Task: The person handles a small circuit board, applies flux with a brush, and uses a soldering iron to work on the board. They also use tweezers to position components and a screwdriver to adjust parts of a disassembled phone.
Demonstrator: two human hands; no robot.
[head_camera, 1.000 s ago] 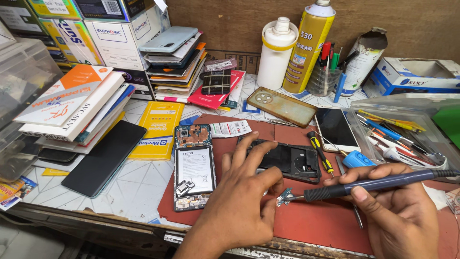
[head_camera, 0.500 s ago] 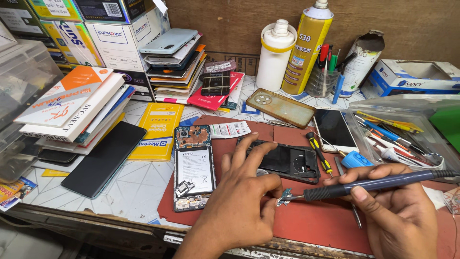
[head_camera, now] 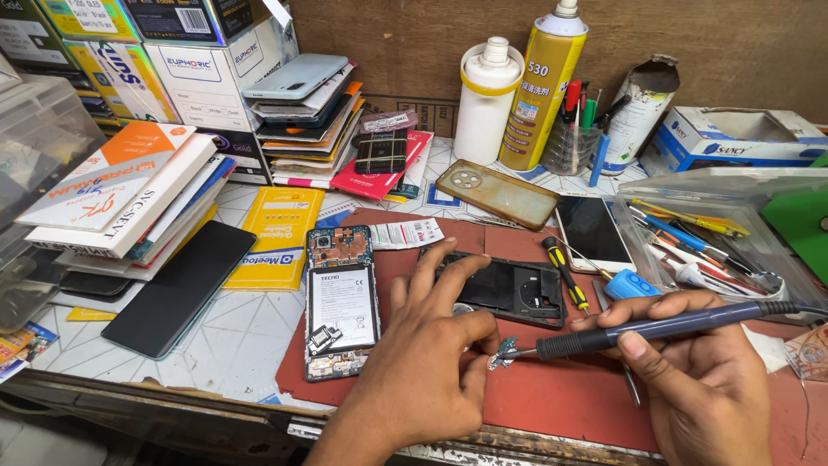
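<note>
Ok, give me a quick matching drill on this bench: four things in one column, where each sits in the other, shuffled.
Things:
1. opened phone
2. soldering iron
3. yellow spray can
4. small circuit part

Places:
A. at the back, beside the white bottle
B. in the right hand
C. on the red mat, left of the left hand
D. pinched at the left hand's fingertips, at the iron's tip

Pairs: 1-C, 2-B, 3-A, 4-D

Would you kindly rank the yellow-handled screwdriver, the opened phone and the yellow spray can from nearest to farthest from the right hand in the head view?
From the right hand:
1. Yellow-handled screwdriver, just up-left on the red mat.
2. Opened phone, farther left, beyond the left hand.
3. Yellow spray can, at the back wall.
</note>
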